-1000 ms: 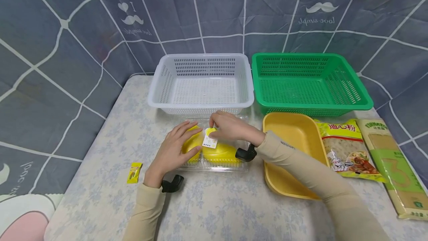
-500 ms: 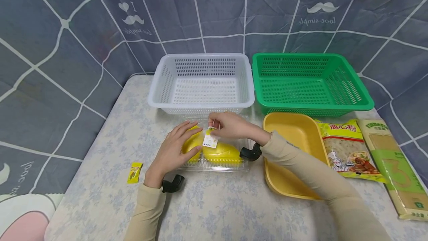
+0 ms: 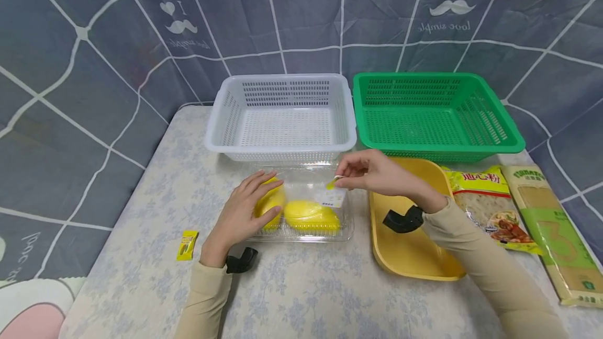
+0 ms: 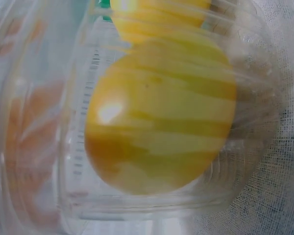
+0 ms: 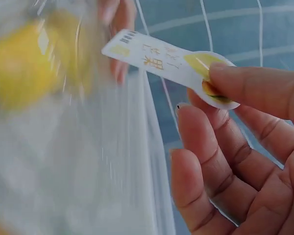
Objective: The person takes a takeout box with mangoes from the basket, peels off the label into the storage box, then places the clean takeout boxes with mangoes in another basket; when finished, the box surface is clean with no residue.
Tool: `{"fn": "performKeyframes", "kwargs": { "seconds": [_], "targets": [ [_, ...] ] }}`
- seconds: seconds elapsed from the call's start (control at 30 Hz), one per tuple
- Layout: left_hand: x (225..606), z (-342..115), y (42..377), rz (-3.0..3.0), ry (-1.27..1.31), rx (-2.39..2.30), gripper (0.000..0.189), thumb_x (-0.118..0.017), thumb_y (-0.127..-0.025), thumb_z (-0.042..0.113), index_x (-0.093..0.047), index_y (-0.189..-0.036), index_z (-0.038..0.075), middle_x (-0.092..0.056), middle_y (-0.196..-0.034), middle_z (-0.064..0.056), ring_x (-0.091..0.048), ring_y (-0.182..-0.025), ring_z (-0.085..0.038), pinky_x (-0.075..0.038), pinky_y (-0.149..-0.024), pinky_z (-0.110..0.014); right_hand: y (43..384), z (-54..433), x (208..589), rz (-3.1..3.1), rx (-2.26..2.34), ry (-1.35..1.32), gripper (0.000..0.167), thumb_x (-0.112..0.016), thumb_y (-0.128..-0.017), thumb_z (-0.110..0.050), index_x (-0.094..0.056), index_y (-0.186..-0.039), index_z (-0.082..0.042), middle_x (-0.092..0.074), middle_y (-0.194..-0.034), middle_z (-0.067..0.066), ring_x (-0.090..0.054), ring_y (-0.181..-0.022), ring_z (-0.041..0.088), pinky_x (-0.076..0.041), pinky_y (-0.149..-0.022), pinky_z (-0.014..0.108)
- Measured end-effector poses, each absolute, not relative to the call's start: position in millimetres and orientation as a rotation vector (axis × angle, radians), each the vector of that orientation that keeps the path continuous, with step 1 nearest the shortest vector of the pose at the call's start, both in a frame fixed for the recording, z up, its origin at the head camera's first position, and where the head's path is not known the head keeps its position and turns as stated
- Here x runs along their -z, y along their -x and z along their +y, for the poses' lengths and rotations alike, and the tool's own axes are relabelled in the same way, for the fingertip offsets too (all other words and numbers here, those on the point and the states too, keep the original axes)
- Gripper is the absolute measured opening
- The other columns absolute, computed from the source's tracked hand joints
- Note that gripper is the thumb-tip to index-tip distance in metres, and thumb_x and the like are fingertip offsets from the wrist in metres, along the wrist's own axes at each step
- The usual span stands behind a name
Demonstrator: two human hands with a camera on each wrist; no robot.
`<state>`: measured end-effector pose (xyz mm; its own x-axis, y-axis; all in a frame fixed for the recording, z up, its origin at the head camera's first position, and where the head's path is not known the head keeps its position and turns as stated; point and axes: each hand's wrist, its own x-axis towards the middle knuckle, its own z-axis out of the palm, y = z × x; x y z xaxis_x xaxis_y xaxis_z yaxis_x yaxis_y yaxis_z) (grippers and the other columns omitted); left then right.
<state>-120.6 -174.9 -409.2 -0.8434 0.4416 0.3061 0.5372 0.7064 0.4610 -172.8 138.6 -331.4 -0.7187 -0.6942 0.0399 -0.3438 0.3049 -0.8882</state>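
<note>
A clear plastic clamshell box (image 3: 301,179) lies on the table, with two yellow mangoes (image 3: 312,217) inside, one partly under my left hand. My left hand (image 3: 245,208) rests on the left side of the lid with its fingers spread. Between thumb and index finger, my right hand (image 3: 372,171) pinches a white sticker label (image 5: 161,63) by its round end. The label carries a mango picture and printed characters. In the right wrist view it stands off the lid, its far end free. The left wrist view looks through the box wall at a mango (image 4: 161,117).
Behind the box stand a white basket (image 3: 282,148) and a green basket (image 3: 438,148). A yellow tray (image 3: 395,260) is at the right, beside a pasta bag (image 3: 490,208) and a noodle pack (image 3: 556,234). A small yellow packet (image 3: 187,245) lies at the left.
The right hand has moved right, carrying the label from the middle of the lid to above its right side; the label has come off the lid. The left hand stays in place.
</note>
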Motion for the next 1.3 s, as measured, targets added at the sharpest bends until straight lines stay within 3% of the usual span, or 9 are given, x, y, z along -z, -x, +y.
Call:
{"fn": "performKeyframes", "kwargs": {
  "seconds": [0.23, 0.5, 0.83, 1.3],
  "targets": [
    [408.3, -176.1, 118.5, -2.746, 0.787, 0.824, 0.052, -0.06, -0.091, 0.041, -0.053, -0.137, 0.018, -0.039, -0.147, 0.0, -0.024, -0.138, -0.02, -0.026, -0.103, -0.054, 175.5, 202.3, 341.0, 2.435, 1.206, 0.794, 0.008, -0.071, -0.086, -0.014, -0.068, -0.093, -0.01, -0.059, -0.072, 0.003, -0.054, -0.062, 0.019, -0.045, -0.057, 0.027],
    [408.7, -177.2, 118.0, -2.756, 0.777, 0.829, 0.051, -0.061, -0.09, 0.04, -0.053, -0.137, 0.019, -0.038, -0.147, 0.001, -0.023, -0.138, -0.02, -0.025, -0.104, -0.054, 179.7, 237.5, 367.0, 2.502, 0.928, 0.763, 0.006, -0.071, -0.085, -0.012, -0.066, -0.086, -0.01, -0.051, -0.064, -0.004, -0.043, -0.056, 0.01, -0.035, -0.053, 0.024],
    [408.6, -174.8, 119.9, -2.746, 0.793, 0.833, 0.051, -0.061, -0.09, 0.04, -0.053, -0.137, 0.019, -0.039, -0.147, 0.001, -0.023, -0.138, -0.02, -0.024, -0.105, -0.053, 181.5, 249.0, 399.2, 2.541, 0.773, 0.781, 0.012, -0.074, -0.081, -0.01, -0.064, -0.081, -0.015, -0.053, -0.063, -0.008, -0.044, -0.057, 0.009, -0.033, -0.054, 0.023],
    [410.7, -174.4, 121.2, -2.748, 0.788, 0.83, 0.051, -0.06, -0.09, 0.039, -0.053, -0.137, 0.019, -0.038, -0.147, 0.002, -0.023, -0.138, -0.02, -0.024, -0.105, -0.053, 169.5, 238.7, 408.7, 2.733, 0.47, 0.744, 0.016, -0.074, -0.082, -0.019, -0.057, -0.082, -0.018, -0.042, -0.062, -0.009, -0.04, -0.058, 0.01, -0.03, -0.054, 0.028]
  ]
}}
